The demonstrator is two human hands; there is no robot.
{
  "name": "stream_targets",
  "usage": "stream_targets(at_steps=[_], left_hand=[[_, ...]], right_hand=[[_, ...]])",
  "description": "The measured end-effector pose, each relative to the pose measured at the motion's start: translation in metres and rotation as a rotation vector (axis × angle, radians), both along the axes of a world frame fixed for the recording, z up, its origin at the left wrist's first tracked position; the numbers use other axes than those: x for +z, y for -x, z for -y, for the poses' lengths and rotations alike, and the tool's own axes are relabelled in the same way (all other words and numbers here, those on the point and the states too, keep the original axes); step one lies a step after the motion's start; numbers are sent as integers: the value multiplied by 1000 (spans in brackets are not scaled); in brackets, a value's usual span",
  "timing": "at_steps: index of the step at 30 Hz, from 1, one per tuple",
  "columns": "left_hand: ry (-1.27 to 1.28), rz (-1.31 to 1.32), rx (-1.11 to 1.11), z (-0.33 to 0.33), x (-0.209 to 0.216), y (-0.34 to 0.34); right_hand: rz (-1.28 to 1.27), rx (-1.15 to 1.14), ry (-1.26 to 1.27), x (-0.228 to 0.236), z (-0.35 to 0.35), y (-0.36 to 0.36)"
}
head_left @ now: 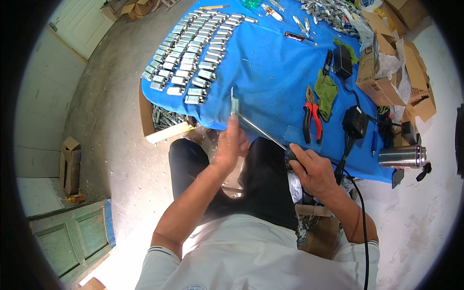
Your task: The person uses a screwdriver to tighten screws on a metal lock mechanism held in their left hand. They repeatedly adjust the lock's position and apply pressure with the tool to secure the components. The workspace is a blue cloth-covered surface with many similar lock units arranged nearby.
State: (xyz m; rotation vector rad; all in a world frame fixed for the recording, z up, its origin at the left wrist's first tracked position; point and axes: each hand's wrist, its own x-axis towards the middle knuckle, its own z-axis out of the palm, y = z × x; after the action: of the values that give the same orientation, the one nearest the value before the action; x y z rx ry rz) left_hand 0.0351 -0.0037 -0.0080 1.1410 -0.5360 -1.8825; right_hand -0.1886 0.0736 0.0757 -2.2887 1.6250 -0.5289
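Observation:
My left hand [230, 147] is closed on a small silvery metal piece [235, 105], which it holds upright over the near edge of the blue-covered table [261, 104]. My right hand [315, 174] grips the dark handle of a screwdriver [263, 131]. The long thin shaft slants up to the left, and its tip reaches the lower end of the metal piece by my left fingertips; the exact contact is too small to make out. Similar silvery pieces [195, 99] with dark ends lie in several rows at the table's left.
Red-and-black pliers [319, 118], a green cloth [325, 96], black adapters [355, 122] and a steel flask [402, 157] lie at the right. A heap of metal parts [333, 17] sits at the far right near cardboard boxes [369, 82]. A black cable [363, 217] runs past my right arm.

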Motion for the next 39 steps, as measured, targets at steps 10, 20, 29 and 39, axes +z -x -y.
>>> stream_targets(at_steps=[10, 20, 29, 39], left_hand=[[23, -35, -72, 6, -1, -10], [-40, -55, -42, 3, 3, -12], [-38, -41, -22, 4, 1, -11], [3, -24, -74, 6, -4, -12]], right_hand=[[694, -316, -902, 27, 21, 4], [-75, -30, 156, -5, -1, -14], [-121, -30, 98, 2, 11, -4], [218, -63, -93, -22, 7, -4]])
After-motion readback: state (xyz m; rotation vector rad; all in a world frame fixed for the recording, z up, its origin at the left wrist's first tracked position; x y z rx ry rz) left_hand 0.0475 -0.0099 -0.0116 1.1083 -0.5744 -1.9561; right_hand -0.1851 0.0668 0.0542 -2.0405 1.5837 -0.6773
